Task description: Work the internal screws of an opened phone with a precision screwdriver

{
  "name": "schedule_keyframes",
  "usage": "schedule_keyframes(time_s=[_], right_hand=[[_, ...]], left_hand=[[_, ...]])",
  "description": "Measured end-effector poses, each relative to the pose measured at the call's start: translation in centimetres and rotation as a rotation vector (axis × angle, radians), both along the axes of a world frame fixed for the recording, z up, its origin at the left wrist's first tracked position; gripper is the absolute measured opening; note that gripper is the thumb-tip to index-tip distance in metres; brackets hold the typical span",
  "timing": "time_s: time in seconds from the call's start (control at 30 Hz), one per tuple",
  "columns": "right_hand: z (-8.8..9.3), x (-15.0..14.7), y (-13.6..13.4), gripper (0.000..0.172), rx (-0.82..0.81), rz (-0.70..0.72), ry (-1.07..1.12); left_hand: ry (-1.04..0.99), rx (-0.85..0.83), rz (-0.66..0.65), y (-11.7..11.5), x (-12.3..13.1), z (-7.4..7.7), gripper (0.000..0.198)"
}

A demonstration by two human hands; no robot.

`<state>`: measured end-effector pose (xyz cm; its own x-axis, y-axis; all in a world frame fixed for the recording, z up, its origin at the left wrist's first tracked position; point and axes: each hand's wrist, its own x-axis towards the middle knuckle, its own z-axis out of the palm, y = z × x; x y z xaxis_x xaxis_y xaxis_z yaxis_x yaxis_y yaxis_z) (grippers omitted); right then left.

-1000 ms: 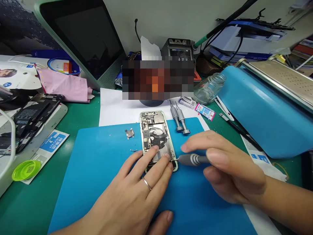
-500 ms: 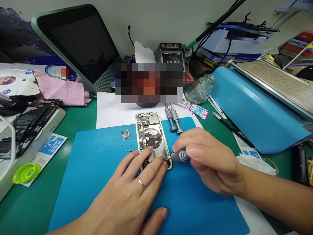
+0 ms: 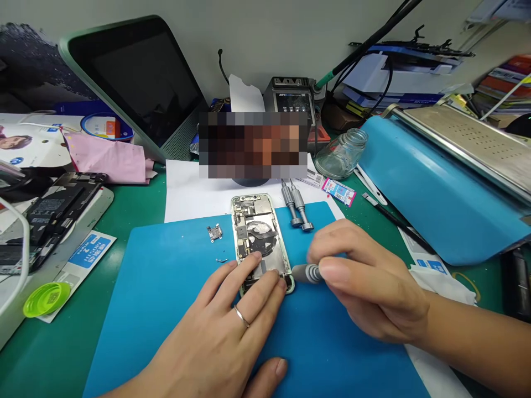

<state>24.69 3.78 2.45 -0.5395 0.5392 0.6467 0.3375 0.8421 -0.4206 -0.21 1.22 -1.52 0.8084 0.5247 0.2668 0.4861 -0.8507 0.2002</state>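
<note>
An opened smartphone (image 3: 269, 251) lies on the blue mat (image 3: 157, 287), its inner boards and metal plates bare. My left hand (image 3: 215, 326), with a ring on one finger, rests its outstretched fingertips on the phone's lower part, hiding some of it. In my right hand (image 3: 365, 282) a grey screwdriver (image 3: 309, 273) is pinched, nearly level. Its narrow end points at the phone's lower right edge; whether it touches, I cannot tell. Left of the phone sit a small metal part (image 3: 214, 232) and several tiny screws (image 3: 222, 260).
Two grey screwdrivers (image 3: 296, 204) lie behind the phone, near a glass jar (image 3: 342, 155). A dark tablet-like screen (image 3: 136, 83) leans at the back left. At the left are a green cap (image 3: 46, 298) and another opened device (image 3: 53, 213). A blue-covered stand (image 3: 431, 193) is at the right.
My right hand has shifted slightly right and its index finger has moved off to the right, the screwdriver still held. My left hand stays on the phone. The whole view has shifted slightly.
</note>
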Motion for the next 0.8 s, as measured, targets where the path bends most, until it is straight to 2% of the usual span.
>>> schedule_keyframes(time_s=[0.2,0.3,0.47,0.7,0.8], right_hand=[[-0.9,0.1,-0.6,0.042,-0.018,-0.012,0.073],[-0.8,-0.1,-0.6,0.045,-0.043,0.005,0.063],[-0.4,0.2,-0.5,0.045,-0.035,-0.051,0.011],[-1.4,0.4,-0.7,0.057,-0.113,0.069,0.084],[-1.4,0.4,-0.9,0.04,-0.213,0.047,0.066]], left_hand=[[-0.033,0.119,-0.009,0.1,0.1,-1.4,0.053],[-0.034,0.16,-0.016,0.4,0.1,-1.2,0.051],[-0.015,0.2,-0.023,0.8,0.2,-0.6,0.052],[-0.026,0.282,-0.023,1.1,0.3,-0.8,0.055],[-0.023,0.297,-0.024,1.2,0.3,-0.7,0.055]])
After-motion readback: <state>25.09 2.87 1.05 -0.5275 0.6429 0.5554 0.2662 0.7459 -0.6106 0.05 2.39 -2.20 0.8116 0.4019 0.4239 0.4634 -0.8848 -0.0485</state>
